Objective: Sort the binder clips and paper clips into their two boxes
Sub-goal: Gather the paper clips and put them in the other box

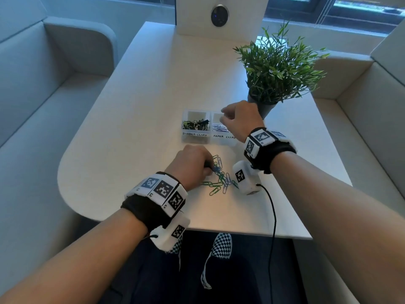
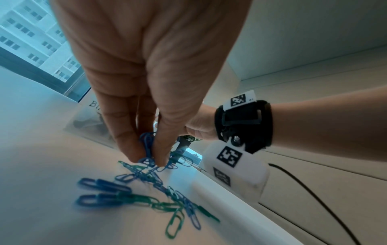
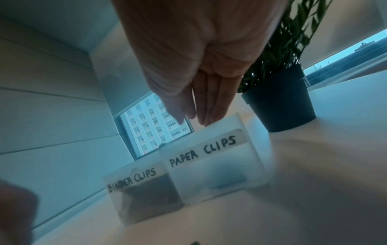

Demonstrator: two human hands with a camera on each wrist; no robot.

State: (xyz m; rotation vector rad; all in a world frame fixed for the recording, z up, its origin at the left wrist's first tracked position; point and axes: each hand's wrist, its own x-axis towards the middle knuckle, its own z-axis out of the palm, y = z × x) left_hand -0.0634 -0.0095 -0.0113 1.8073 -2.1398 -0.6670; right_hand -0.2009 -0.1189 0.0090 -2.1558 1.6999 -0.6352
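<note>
Two clear boxes stand side by side mid-table: the BINDER CLIPS box point(image 1: 194, 137) point(image 3: 146, 195) holds dark binder clips, and the PAPER CLIPS box point(image 1: 223, 139) point(image 3: 220, 167) holds a few blue paper clips. In front of them lies a loose pile of blue and green paper clips point(image 1: 221, 181) point(image 2: 146, 199). At the pile's left edge, my left hand point(image 1: 208, 170) point(image 2: 146, 159) pinches a small bunch of blue paper clips point(image 2: 147, 147) between thumb and fingers. My right hand point(image 1: 223, 117) point(image 3: 190, 119) hovers over the PAPER CLIPS box, fingers straight and pointing down, nothing visible in them.
A potted green plant point(image 1: 265, 108) point(image 3: 278, 107) stands just right of and behind the boxes, close to my right hand. A black cable point(image 1: 272, 216) runs from the right wrist camera over the table's near edge. A white panel point(image 1: 219, 16) stands at the far end; sofas flank the table.
</note>
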